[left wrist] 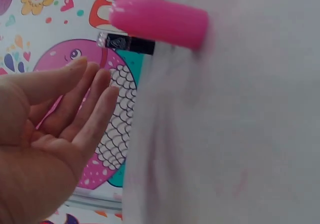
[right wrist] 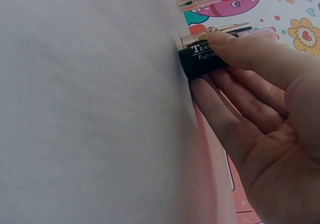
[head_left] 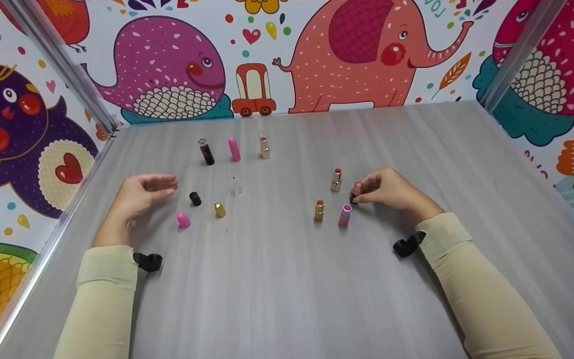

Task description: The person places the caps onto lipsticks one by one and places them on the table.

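At the right, my right hand (head_left: 384, 189) pinches a black lipstick tube (right wrist: 192, 61) with white lettering between thumb and fingers, upright at the tabletop. Beside it stand three uncapped lipsticks: a red one (head_left: 336, 182), a gold-cased one (head_left: 319, 211) and a pink-cased one (head_left: 344, 217). My left hand (head_left: 140, 197) holds nothing, its fingers nearly straight. Nearest to it are a black cap (head_left: 195, 199) and a pink cap (head_left: 183, 220), the latter large in the left wrist view. A gold cap (head_left: 219, 210) and a clear cap (head_left: 237, 189) stand farther right.
Behind the caps stand a dark tube (head_left: 207, 152) with a clear top, a pink lipstick (head_left: 234, 149) and a clear-capped lipstick (head_left: 265, 148). The grey wood-grain table (head_left: 267, 279) meets cartoon-printed panels (head_left: 177, 65) at back and sides. Each wrist carries a black camera.
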The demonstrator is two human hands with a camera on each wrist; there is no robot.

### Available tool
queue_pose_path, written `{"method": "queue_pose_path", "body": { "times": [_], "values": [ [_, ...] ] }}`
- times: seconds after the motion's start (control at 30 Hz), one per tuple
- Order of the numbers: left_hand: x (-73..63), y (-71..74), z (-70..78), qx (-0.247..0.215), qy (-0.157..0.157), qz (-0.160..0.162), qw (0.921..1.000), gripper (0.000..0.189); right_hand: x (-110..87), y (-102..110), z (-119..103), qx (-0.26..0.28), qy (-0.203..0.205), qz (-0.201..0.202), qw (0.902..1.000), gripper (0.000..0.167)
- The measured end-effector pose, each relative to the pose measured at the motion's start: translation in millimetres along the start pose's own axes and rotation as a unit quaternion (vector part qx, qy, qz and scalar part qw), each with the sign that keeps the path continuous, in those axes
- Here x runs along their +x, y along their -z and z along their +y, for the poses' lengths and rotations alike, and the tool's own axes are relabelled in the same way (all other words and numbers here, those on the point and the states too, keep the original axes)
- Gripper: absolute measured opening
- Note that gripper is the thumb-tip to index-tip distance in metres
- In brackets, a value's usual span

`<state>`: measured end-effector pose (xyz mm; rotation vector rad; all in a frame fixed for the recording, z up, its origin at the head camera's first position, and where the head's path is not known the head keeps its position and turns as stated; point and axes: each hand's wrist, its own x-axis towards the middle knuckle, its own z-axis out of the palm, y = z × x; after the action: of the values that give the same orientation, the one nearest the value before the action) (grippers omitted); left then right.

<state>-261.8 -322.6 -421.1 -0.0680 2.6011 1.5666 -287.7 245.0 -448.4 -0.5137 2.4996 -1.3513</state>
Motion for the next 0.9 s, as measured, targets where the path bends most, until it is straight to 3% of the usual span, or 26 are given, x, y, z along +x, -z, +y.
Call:
{"method": "queue_pose_path", "body": {
  "times": [0.17,0.33,0.9],
  "values": [
    [3.2,-3.2,-12.3,-0.025,0.010,-0.045,0.9986,0.049,-0.5,1.0,1.5,0.001,-0.004,-0.001,1.0000,0.020],
    [5.2,-7.7,-14.4,-0.028,0.024,-0.064,0.9972,0.049,0.1,0.6,1.1,0.000,-0.007,-0.003,1.0000,0.020],
    [11.4,-24.7,-11.5,0.036,0.020,-0.066,0.9969,0.052,-0.2,-1.5,-1.7,0.014,-0.004,0.003,0.9999,0.019]
  ]
}}
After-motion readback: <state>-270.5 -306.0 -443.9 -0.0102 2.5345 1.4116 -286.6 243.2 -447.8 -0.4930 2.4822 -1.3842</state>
